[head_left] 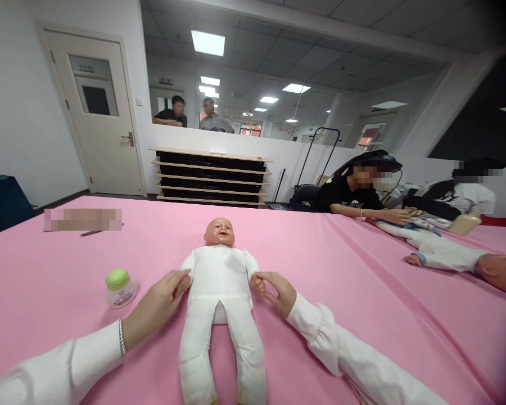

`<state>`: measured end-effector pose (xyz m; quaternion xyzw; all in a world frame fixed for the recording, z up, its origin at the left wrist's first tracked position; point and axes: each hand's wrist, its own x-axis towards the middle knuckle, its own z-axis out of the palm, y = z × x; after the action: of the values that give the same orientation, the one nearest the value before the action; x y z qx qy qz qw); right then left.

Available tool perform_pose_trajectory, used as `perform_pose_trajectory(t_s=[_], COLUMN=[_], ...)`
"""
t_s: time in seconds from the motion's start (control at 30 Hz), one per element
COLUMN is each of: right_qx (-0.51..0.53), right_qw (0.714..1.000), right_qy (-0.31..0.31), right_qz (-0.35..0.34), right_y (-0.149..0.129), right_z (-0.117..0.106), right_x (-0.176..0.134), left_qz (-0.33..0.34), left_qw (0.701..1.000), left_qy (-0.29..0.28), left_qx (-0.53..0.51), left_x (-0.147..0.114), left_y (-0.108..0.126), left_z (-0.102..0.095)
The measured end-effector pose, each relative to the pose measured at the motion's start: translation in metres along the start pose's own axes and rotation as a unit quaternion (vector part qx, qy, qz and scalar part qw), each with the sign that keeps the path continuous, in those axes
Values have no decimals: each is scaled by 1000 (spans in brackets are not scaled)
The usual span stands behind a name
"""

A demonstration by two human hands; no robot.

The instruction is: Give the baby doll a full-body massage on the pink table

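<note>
A baby doll (219,275) with a white cloth body lies on its back on the pink tablecloth (329,281), head away from me and legs toward me. My left hand (162,295) closes its fingers on the doll's hand on the left side. On the other side, my right hand (278,289) pinches the doll's other hand between thumb and fingers. Both doll arms lie down along its body. To the left of my left hand stands a small clear jar (121,289) with a green lid.
A pen (91,232) lies by a blurred-out patch at the far left. At right, a person (358,191) handles a second doll (451,247), near a beige bottle (466,223). Behind the table are a low shelf (213,175), a door (95,112) and a window with people behind it.
</note>
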<state>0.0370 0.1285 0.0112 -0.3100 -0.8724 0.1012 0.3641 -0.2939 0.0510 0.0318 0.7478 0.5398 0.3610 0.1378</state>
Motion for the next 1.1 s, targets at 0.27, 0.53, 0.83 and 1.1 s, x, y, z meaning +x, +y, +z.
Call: perform_pose_trajectory(t_s=[0.27,0.53,0.83,1.1], right_qx=[68,21,7,-5], right_qw=[954,902,911,918], right_qy=[191,147,96,153], right_qz=[222,405,400,365], right_y=[32,73,74,69], right_z=[17,54,59,53], right_x=[112,142,135,117], left_qz=[-113,-156,-189,-240], left_qw=[976,977,979,964], left_qy=[184,135,39,109], left_qx=[-31,57,64,35], left_x=[117,177,174,159], left_y=[6,-46,-82,-77], left_z=[7,61,76,69])
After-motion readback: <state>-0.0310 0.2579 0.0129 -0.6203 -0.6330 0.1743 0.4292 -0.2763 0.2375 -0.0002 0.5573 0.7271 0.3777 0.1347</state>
